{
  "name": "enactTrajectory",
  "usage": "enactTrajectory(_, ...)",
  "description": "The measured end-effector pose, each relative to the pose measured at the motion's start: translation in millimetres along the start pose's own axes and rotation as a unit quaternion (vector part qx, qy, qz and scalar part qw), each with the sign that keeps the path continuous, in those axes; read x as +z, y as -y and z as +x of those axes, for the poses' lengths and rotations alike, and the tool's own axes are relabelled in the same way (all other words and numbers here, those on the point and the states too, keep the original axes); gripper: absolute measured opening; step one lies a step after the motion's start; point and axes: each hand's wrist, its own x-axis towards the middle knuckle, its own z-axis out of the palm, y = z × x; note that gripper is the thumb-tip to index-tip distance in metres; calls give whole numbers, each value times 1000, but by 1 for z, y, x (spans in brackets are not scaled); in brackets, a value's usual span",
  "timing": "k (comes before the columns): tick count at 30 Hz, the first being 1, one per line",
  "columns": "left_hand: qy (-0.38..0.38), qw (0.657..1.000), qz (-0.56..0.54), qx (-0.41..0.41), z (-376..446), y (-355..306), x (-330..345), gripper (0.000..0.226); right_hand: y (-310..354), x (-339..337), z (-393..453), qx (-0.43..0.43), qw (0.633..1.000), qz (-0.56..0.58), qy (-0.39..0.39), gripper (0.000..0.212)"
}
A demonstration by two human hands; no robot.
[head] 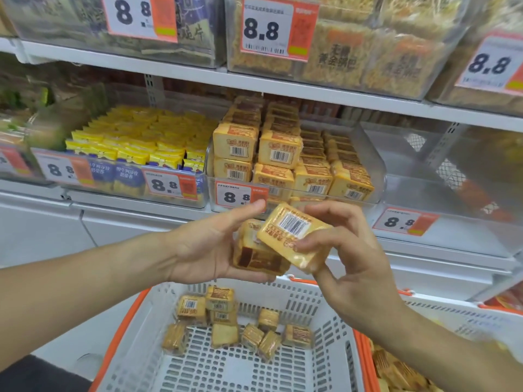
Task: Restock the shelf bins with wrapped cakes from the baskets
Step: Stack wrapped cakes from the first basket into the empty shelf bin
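My left hand (206, 247) cradles a small stack of wrapped cakes (256, 257) in its palm, thumb raised above them. My right hand (351, 250) pinches one wrapped cake (294, 236), barcode side up, tilted over that stack. Both hands hover in front of the clear shelf bin (379, 168), which holds rows of the same yellow-orange wrapped cakes (278, 154), fuller on its left side. Below my hands stands a white basket (334, 312) with orange rim, and several loose wrapped cakes (226, 321) lie at its far end.
A bin of yellow packets (135, 137) stands left of the cake bin, and a mostly bare clear bin (452, 176) stands to its right. Price tags reading 8.8 hang on the bin fronts. A second orange-rimmed basket (402, 372) with snacks sits at lower right. Upper shelf bins overhang.
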Motion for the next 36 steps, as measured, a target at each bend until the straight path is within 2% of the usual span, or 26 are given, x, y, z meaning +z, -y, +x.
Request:
enactTrajectory(3,23,1000,5,5,-2,3,4,59,0,2,0,22,998,44,25,49)
enactTrajectory(6,-1,1000,12,16,-1,6,5,55,-3,-1,-2,70,991,80,87,60)
enactTrajectory(9,-39,998,32,38,0,10,5,59,-3,-6,-6,127,978,68,148,79)
enactTrajectory(12,-60,994,70,61,1,13,5,65,-2,-4,-7,168,976,22,139,85)
enactTrajectory(14,-70,990,91,82,2,16,3,65,-2,-4,-6,152,978,-8,144,87)
enactTrajectory(19,-93,963,186,169,5,22,0,71,2,-7,-1,109,963,-76,234,90)
enactTrajectory(21,-98,956,189,202,6,24,2,68,4,-4,-1,115,964,-94,223,89)
enactTrajectory(23,-99,953,168,230,7,25,5,67,6,-2,0,135,971,-92,172,90)
enactTrajectory(25,-98,955,134,246,8,25,8,67,10,-1,2,213,970,-45,109,91)
enactTrajectory(27,-99,955,114,254,9,26,9,67,14,2,4,337,938,52,57,91)
enactTrajectory(29,-105,950,140,259,8,28,10,66,13,7,4,421,891,166,20,93)
enactTrajectory(32,-118,937,205,256,9,31,13,64,11,16,5,470,828,304,-16,106)
enactTrajectory(34,-132,935,215,250,11,33,14,63,11,19,5,497,789,359,-47,97)
enactTrajectory(36,-154,933,215,245,13,34,15,66,11,18,4,501,767,398,-49,78)
